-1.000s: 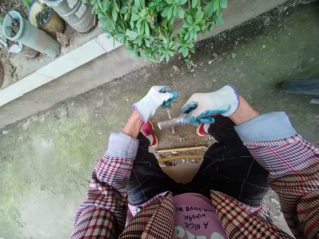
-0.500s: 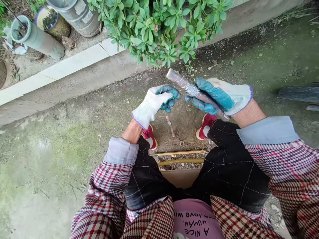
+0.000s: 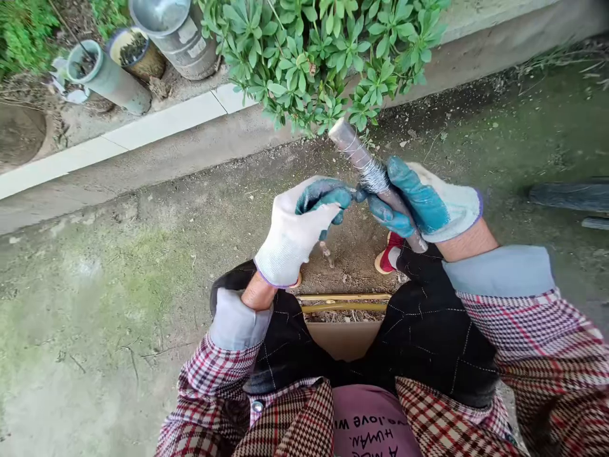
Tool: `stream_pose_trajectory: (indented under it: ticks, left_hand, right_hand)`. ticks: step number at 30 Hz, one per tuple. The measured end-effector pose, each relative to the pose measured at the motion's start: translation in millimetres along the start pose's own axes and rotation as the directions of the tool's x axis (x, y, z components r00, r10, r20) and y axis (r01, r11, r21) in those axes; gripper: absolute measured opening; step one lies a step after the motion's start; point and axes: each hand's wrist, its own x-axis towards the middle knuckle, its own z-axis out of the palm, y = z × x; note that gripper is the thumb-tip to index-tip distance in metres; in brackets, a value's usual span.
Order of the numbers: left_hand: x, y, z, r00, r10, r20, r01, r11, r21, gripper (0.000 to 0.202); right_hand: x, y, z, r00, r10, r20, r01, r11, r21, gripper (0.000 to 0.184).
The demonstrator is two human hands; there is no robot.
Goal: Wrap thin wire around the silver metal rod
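Note:
A brown stick (image 3: 351, 143) with a pale cut end lies slantwise in my right hand (image 3: 425, 198), its upper end pointing forward and left. Thin silvery wire (image 3: 374, 176) is wound round it in a dense band, with looser turns nearer the cut end. My right thumb and fingers clasp the stick just below this band. Beside it, my left hand (image 3: 299, 219) is closed in a pinch, fingertips close to my right fingertips at the wire. What the pinch holds is too small to make out. Both hands wear white gloves with blue-green coated palms.
A shorter stick (image 3: 327, 255) lies on the ground between my feet, partly hidden by my left hand. Ahead, a leafy bush (image 3: 309, 63) overhangs a low concrete kerb (image 3: 190, 152). Several pots stand at the upper left, including a grey metal bucket (image 3: 183, 47). A dark object (image 3: 571, 195) lies at right.
My left hand has moved right and closer to the wire band, now hiding most of my left shoe. The stick's lower end has swung toward me, so it stands steeper in view.

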Motion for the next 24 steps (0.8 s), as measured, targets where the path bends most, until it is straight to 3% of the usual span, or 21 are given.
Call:
stream_pose_trajectory:
  ticks: [3,7,16,24]
  left_hand:
    - [-22.8,-2.9,-2.2,0.994,0.000,-0.106,-0.002,1.000,-0.012,0.007]
    - [-59.5,-8.7,-5.3,0.987,-0.023,-0.162,0.012,0.997,-0.070,0.015]
    - [-138.2,-5.4,1.9,0.990,-0.055,-0.130,0.025,0.974,-0.227,0.022]
    - [-174.8,-23.0,1.9,0.984,-0.016,-0.179,-0.036,0.958,-0.285,0.022]
  right_hand:
    - [-14.9,2.3,18.2,1.000,-0.005,-0.010,0.005,0.999,0.048,0.054]
    - [-43.3,9.5,42.8,0.999,0.017,0.042,-0.022,0.993,0.112,0.057]
    - [-99.5,5.4,100.6,0.998,-0.018,0.060,0.013,0.996,0.091,0.055]
    - [-123.9,17.9,120.7,0.994,-0.035,0.106,0.025,0.995,0.094,0.053]
